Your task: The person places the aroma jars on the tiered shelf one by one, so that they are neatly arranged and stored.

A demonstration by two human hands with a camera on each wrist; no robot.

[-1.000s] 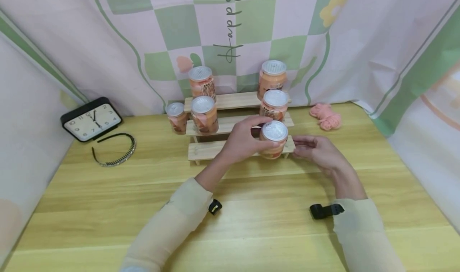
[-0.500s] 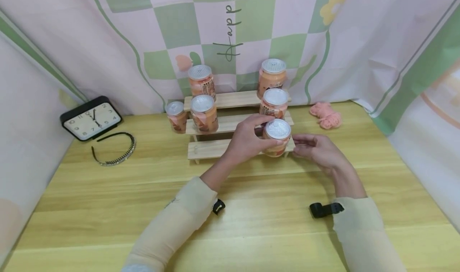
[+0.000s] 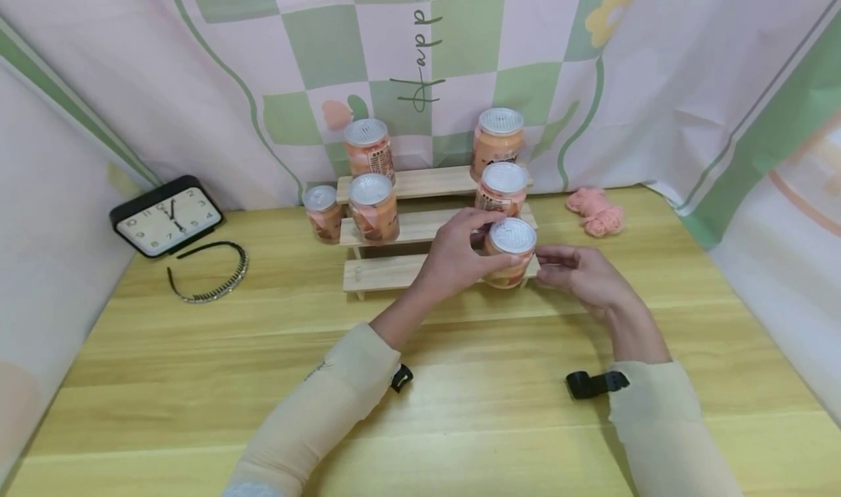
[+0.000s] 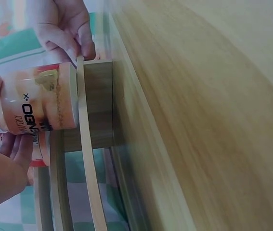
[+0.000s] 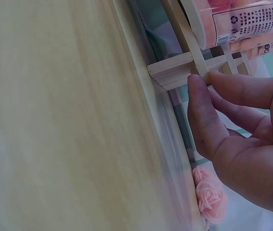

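Observation:
My left hand [image 3: 453, 255] grips an orange-pink plastic jar [image 3: 513, 236] with a silvery lid, thumb in front and fingers behind. The jar stands upright at the right end of the lowest plank of a three-tier wooden display shelf [image 3: 384, 273]. In the left wrist view, the jar's base [image 4: 72, 96] is right at the plank. My right hand [image 3: 585, 276] is at the shelf's right end. In the right wrist view, its thumb and forefinger pinch the plank's tip [image 5: 201, 67], just beside the jar.
Similar jars stand on the upper tiers: top left [image 3: 369, 154], top right [image 3: 497, 150], middle left [image 3: 374, 216] and middle right [image 3: 501, 190]. A smaller jar [image 3: 324, 218] is on the table at left. Around are a clock [image 3: 167, 218], a headband [image 3: 226, 287] and pink yarn [image 3: 596, 212].
My left hand has shifted slightly to the right along the lowest plank with the jar, bringing it nearer the plank's end. My right hand has stayed in place.

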